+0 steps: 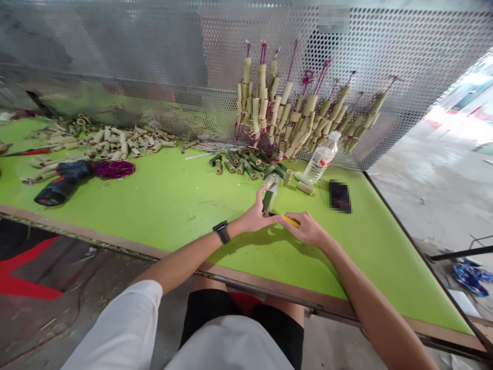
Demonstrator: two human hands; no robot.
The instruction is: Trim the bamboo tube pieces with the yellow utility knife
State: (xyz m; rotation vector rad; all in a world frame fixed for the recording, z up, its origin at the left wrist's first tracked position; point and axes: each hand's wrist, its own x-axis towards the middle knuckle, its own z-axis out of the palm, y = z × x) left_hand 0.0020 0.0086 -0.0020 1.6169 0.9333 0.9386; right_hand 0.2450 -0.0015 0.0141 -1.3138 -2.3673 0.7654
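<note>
Drill (63, 181) and purple twine (114, 169) lie at the left of the green tabletop (162, 205), with pale bamboo pieces (123, 141) heaped behind them. Toward the middle, the left hand (254, 216) grips a tilted green bamboo segment (268, 201) between thumb and fingers. Just beside it, the right hand (307, 229) is closed round a yellow-handled tool (291, 221); its dark tip is at the segment's lower end, though whether they touch is too small to tell. The left thumb sits close to that tip, so careful work calls for a firm hold, short light strokes, and turning the segment rather than forcing the tool. Behind the right hand stands a bottle (321, 160).
</note>
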